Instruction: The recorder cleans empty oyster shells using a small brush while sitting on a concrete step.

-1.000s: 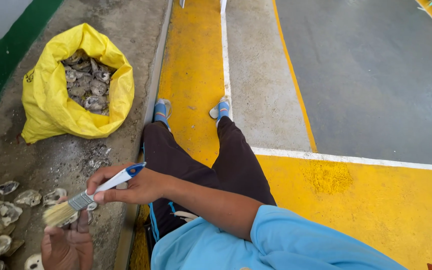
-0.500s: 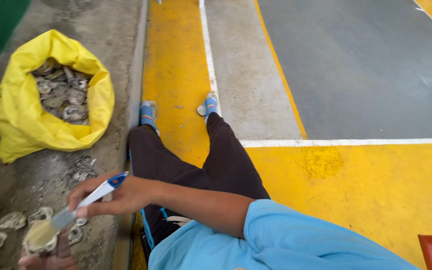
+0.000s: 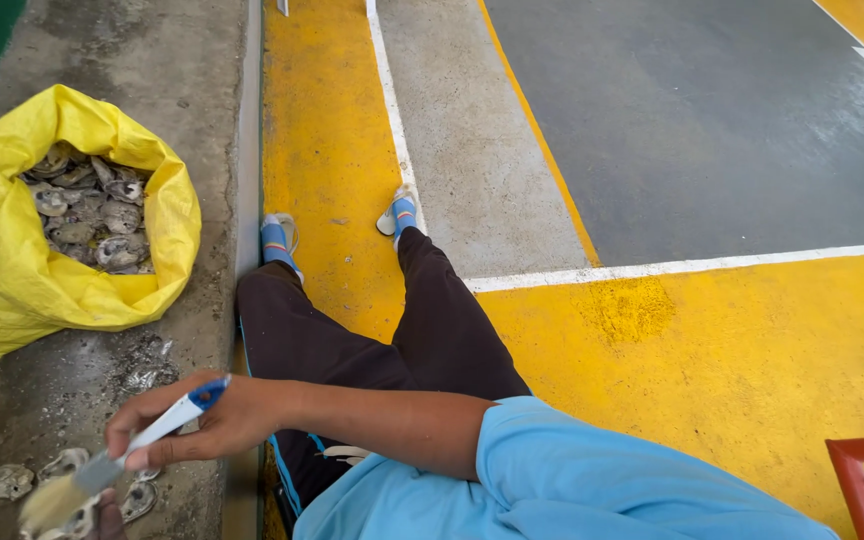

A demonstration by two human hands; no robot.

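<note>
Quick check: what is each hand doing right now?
Right hand: closed on a paintbrush.
Left hand: barely in view at bottom edge; cannot be told.

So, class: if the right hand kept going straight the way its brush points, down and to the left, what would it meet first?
Probably the loose shells on the concrete floor: the right hand aims the brush bristles at them, though depth is unclear.

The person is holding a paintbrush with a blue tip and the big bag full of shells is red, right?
Not quite. In the head view the right hand does hold a paintbrush with a blue tip, and the bag is full of shells, but the bag is yellow, not red.
</note>
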